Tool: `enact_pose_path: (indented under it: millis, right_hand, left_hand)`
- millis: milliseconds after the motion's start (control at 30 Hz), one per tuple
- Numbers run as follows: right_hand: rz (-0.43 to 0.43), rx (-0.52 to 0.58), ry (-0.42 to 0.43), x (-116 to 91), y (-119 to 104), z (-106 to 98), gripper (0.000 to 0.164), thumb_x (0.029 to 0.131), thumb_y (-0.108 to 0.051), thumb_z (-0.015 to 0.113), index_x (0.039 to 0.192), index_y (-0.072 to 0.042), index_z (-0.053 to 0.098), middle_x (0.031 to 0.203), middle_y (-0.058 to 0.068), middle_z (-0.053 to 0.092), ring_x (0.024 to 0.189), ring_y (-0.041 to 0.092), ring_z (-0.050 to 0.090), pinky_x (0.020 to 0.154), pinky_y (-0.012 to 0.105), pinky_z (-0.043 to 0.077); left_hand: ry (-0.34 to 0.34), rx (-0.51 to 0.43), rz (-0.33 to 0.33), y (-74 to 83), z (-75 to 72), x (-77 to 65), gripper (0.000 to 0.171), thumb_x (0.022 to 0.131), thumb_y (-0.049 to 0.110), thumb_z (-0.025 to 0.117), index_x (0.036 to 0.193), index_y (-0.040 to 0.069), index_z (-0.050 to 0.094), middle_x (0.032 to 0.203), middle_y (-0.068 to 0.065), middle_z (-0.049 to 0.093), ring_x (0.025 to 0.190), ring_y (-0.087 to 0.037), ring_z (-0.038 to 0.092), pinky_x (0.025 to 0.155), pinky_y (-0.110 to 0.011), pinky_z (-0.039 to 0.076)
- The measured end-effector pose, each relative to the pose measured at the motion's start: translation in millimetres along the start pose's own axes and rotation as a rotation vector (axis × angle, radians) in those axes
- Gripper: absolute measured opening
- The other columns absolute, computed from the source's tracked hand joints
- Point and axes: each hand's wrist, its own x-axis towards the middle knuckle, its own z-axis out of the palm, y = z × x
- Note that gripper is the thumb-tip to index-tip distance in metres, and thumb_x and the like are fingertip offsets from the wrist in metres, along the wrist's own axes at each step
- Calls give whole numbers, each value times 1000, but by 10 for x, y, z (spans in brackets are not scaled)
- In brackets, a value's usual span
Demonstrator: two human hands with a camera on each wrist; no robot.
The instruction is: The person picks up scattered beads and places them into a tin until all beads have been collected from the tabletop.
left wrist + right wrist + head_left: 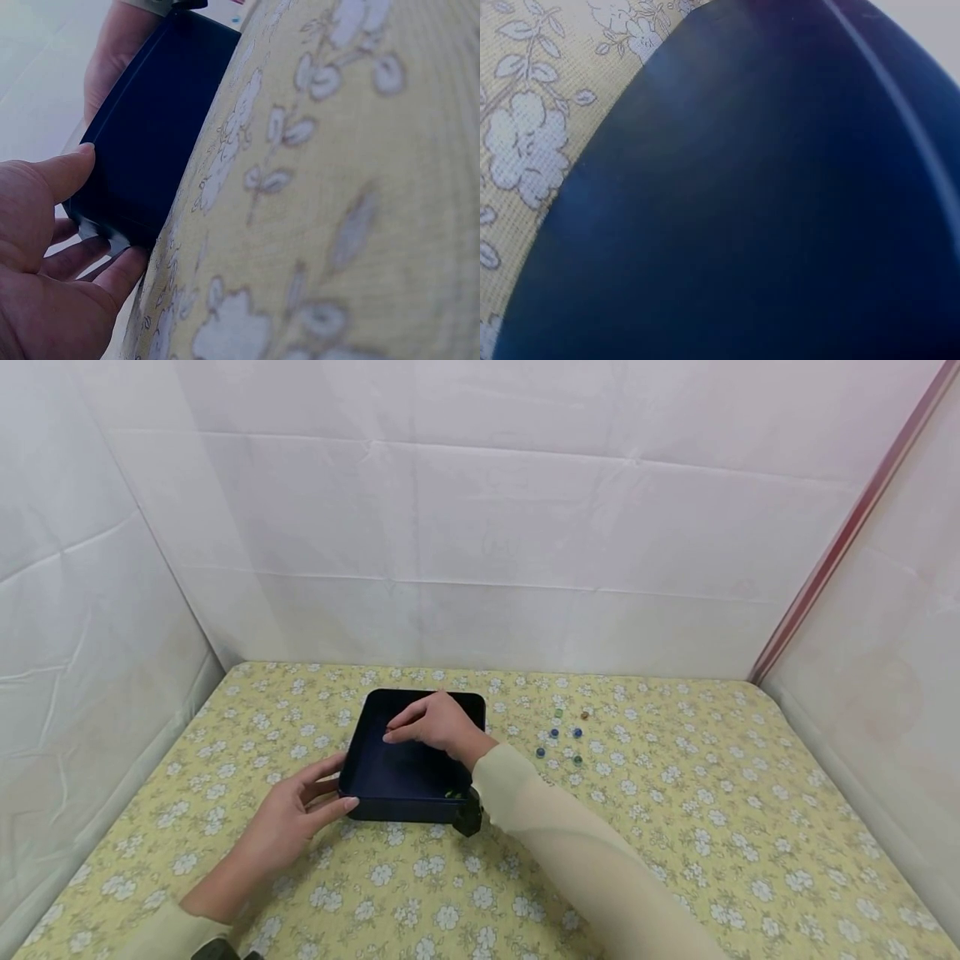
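Observation:
A dark navy square tray [397, 811] lies on the yellow flowered cloth [675, 827]. My left hand [315, 793] rests against its near left corner, thumb along the front wall and straight fingers on the left side. The left wrist view shows the same contact between my left hand [45, 247] and the tray [157, 127]. My right hand [431, 722] hovers over the tray's far half, fingers bent down and to the left. Whether they pinch anything is hidden. The right wrist view shows only the tray's inside [780, 210]. Small green bits [453, 794] lie in its near right corner.
Several small beads [558, 737], blue, green and one orange [584, 714], lie loose on the cloth right of the tray. White sheet walls enclose the surface at the back and both sides. A black wrist camera [467, 817] sits by the tray's near right corner.

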Motion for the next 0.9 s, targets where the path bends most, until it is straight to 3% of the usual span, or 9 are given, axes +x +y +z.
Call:
enact_pose_path:
  millis: [367,700,900]
  right_hand:
    - [47,-17,-13,9,2,4,7,83,-22,89,88,-22,85,108,-6,76,94,11,69,86,32,60]
    - [75,-78,-14,12,-1,24,7,81,-20,90,87,-18,85,106,-3,77,88,13,66,72,27,55]
    - [82,-105,-4,11,-12,30,7,82,-20,89,87,-20,85,115,-1,75,89,13,66,70,26,55]
  left_hand:
    - [-1,5,-1,17,0,1,72,101,32,68,161,13,34,167,-18,30,144,-44,45,98,-31,59]
    - [-4,9,6,-5,-5,3,75,100,37,69,161,12,34,167,-17,30,144,-44,45,98,-31,59]
    - [-4,-4,-1,-6,-3,-4,77,99,39,70,161,12,34,167,-18,30,144,-44,45,98,-31,59]
